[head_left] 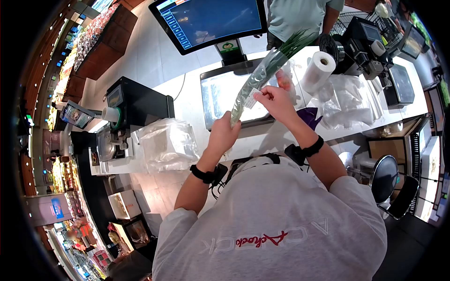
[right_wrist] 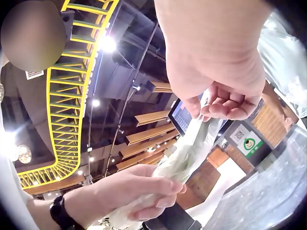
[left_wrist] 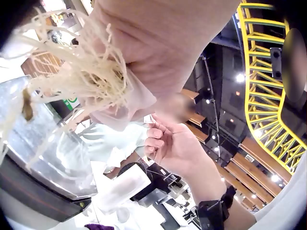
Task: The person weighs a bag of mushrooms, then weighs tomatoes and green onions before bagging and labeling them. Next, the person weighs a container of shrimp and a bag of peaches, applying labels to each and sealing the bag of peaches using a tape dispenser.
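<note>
Bagged scallions (head_left: 262, 75): green leaves, pale stalks, off-white roots, clear plastic bag. Label (head_left: 251, 98) on bag: white. Table (head_left: 187, 100): white. Bag roll (head_left: 318, 70): white. Monitor (head_left: 211, 21): black frame, blue screen. Label printer (head_left: 136, 105): black. Sweatshirt (head_left: 281, 220): light grey, red and white lettering. Wrist straps (head_left: 304, 151): black.

The head camera looks steeply down from above the person's shoulders onto the counter (head_left: 187, 100). Each wrist camera sits close under its own hand, facing up toward the ceiling, and sees the opposite hand farther off. All three share the bagged scallions (head_left: 262, 75) held between both hands.
</note>
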`<state>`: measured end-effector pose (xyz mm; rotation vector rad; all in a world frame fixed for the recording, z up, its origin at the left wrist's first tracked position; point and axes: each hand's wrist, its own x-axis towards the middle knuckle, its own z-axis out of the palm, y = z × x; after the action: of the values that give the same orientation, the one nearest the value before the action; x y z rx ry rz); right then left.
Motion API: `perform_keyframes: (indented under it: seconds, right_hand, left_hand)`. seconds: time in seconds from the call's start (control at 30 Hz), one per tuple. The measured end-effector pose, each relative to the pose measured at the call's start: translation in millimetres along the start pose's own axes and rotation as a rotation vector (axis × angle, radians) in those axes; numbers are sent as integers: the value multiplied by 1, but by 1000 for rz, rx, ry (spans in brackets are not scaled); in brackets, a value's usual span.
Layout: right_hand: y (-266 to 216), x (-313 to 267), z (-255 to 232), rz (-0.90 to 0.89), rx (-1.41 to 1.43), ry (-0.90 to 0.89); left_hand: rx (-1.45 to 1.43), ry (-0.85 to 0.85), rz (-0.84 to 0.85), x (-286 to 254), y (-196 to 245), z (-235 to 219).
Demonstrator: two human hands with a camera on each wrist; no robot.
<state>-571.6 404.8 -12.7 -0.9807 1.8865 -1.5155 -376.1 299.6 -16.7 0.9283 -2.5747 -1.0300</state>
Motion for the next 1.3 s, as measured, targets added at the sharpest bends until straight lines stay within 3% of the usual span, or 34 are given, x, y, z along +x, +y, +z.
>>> perform_keyframes:
  seconds: [0.43, 0.83, 1.13, 1.3]
  right_hand:
    - [-10, -4, 0, 15, -59, -20]
    - [-6, -4, 2, 7, -60, -26]
    - [-2, -5, 1, 10, -5, -13]
    - [-8, -7, -1, 9, -23, -19]
  left_hand:
    - [-124, -16, -105, -3, 5, -7]
    - [-180, 4, -90, -8, -4, -4]
    - [-542, -241, -280, -12, 21, -24]
    - [-612, -296, -286, -13, 18, -26]
